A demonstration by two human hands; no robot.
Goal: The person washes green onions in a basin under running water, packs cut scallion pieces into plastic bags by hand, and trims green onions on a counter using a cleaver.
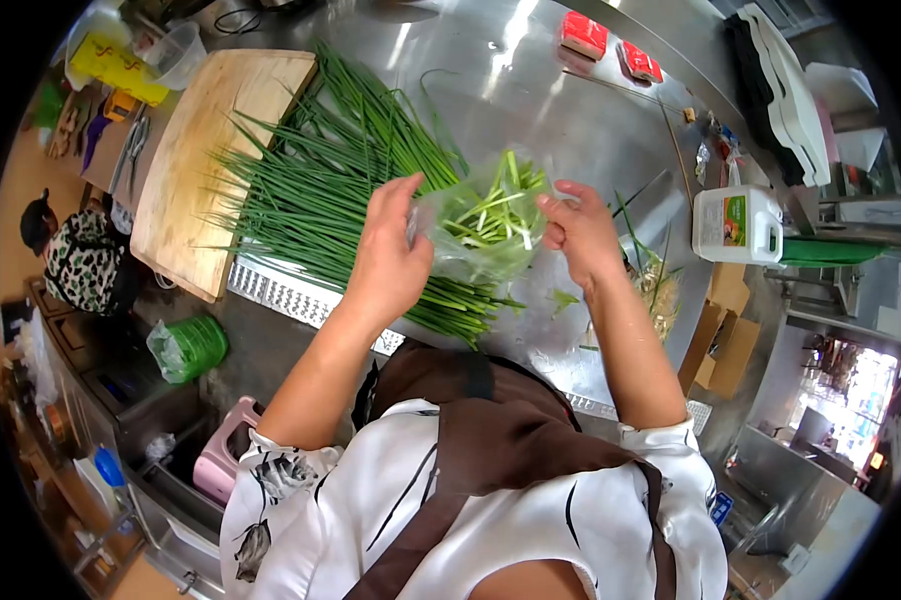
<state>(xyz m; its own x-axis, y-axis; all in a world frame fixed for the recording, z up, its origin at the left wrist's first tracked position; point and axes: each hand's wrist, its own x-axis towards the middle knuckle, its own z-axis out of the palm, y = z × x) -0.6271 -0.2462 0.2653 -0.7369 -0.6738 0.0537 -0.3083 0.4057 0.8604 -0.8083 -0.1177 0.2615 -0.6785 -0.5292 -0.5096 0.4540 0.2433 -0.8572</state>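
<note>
Smooth steel table (520, 105), beneath my left hand (386, 245) and right hand (579, 232). Slender, glossy greens (310, 190) slant under my left wrist, leaf tips leftward, stalk ends between my forearms. Between my 2 hands, a thin, crinkled clear plastic bag (485, 262), each hand pinching 1 side; its pale cut stems (495, 212) point mostly away from me.

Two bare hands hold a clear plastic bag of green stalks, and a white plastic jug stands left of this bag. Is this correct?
The side is wrong: the head view shows the white plastic jug standing right of the clear plastic bag.
</note>
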